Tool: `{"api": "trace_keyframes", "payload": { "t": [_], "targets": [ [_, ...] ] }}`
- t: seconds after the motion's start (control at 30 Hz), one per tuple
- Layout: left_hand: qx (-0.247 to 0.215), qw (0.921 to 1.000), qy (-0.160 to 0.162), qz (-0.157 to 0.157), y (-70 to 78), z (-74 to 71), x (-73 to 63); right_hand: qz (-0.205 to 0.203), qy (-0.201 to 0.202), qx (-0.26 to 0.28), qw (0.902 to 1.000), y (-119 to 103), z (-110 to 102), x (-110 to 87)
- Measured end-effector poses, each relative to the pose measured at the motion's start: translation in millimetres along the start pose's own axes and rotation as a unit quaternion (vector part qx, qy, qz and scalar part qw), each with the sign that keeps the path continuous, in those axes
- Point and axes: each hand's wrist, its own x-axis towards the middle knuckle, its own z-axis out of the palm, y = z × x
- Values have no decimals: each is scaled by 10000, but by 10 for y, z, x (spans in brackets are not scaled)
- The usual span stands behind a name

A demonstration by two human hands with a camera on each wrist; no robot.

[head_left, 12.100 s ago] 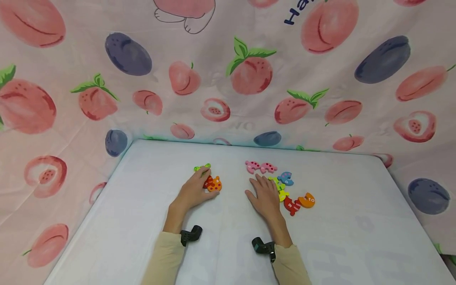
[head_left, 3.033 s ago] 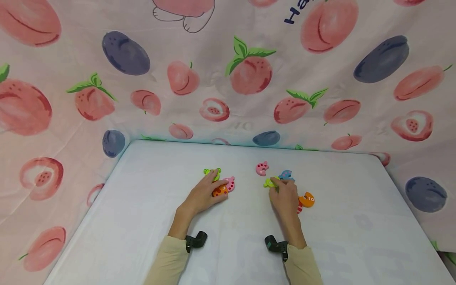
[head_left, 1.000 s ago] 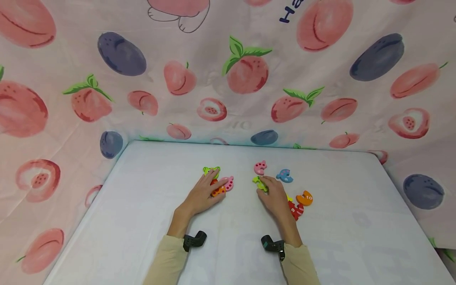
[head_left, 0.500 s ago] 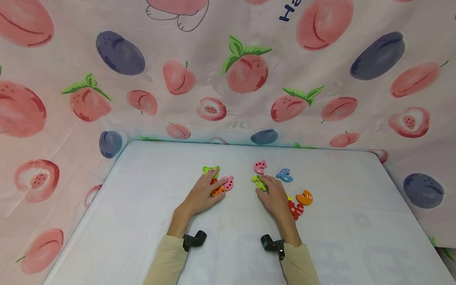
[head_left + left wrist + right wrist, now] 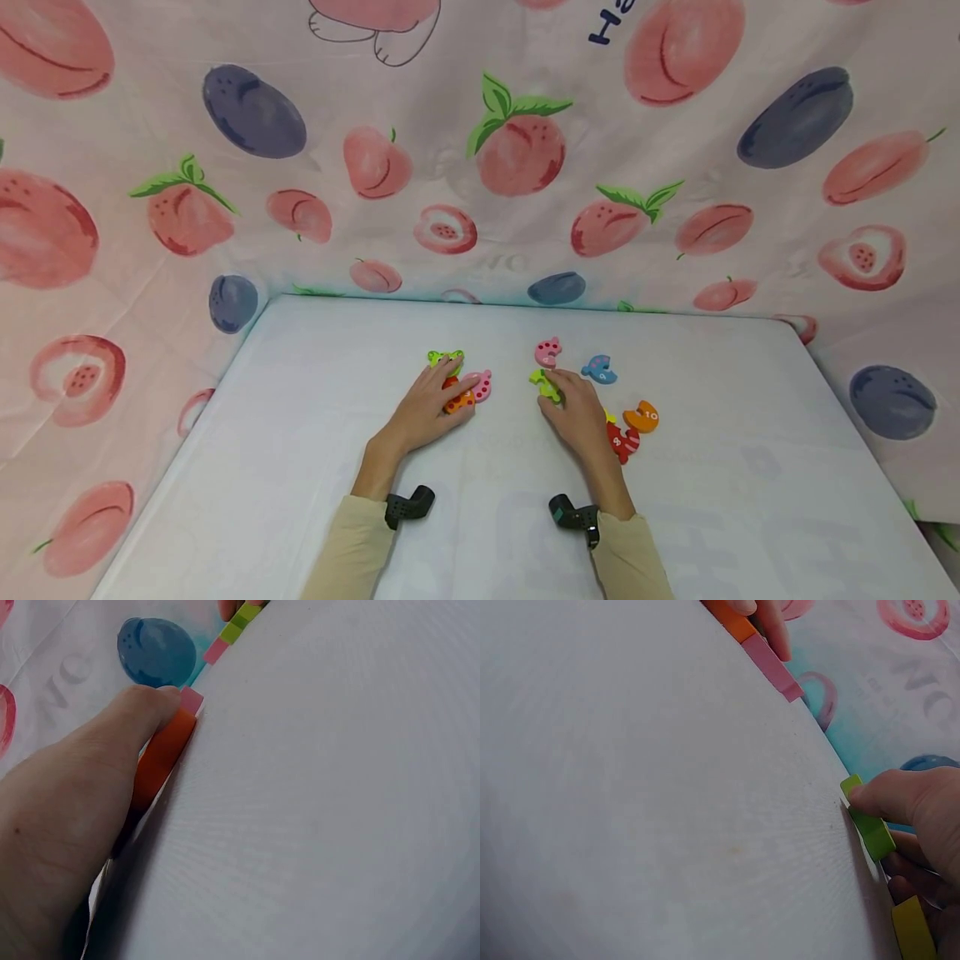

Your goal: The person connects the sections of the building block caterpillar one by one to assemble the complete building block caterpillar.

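White tabletop (image 5: 495,533) spreads under both arms, with two tan sleeves (image 5: 348,550) nearest and a black wrist camera (image 5: 410,506) strapped at each cuff. Past the right cuff lies a red piece marked 8 (image 5: 623,442), with an orange piece marked 10 (image 5: 642,417) just beside it and a yellow piece (image 5: 913,930) partly hidden by the right hand (image 5: 581,412). That hand's fingers are bent, pinching a lime piece (image 5: 545,385) between thumb and fingertips. Level with it, the left hand (image 5: 416,412) rests, fingers spread and nearly straight, over an orange spotted piece (image 5: 460,403) and a pink dotted piece (image 5: 483,386); a bright green frog-like piece (image 5: 446,358) shows at its fingertips. Beyond the lime piece and close to it sits a second pink piece (image 5: 548,352), and a blue piece (image 5: 599,369) lies to its right. Behind hangs a pale fruit-print cloth (image 5: 450,100).
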Motion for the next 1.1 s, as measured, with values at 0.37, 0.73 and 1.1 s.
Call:
{"api": "trace_keyframes", "payload": {
  "t": [0.37, 0.73, 1.1],
  "targets": [
    [301, 9994, 103, 119, -34, 36, 0, 4, -7, -15, 10000, 5, 1, 3],
    [293, 9993, 30, 209, -55, 36, 9, 27, 7, 10, 10000, -2, -3, 7],
    [234, 9996, 31, 177, -52, 54, 11, 27, -8, -46, 10000, -5, -3, 7]
  ]
}}
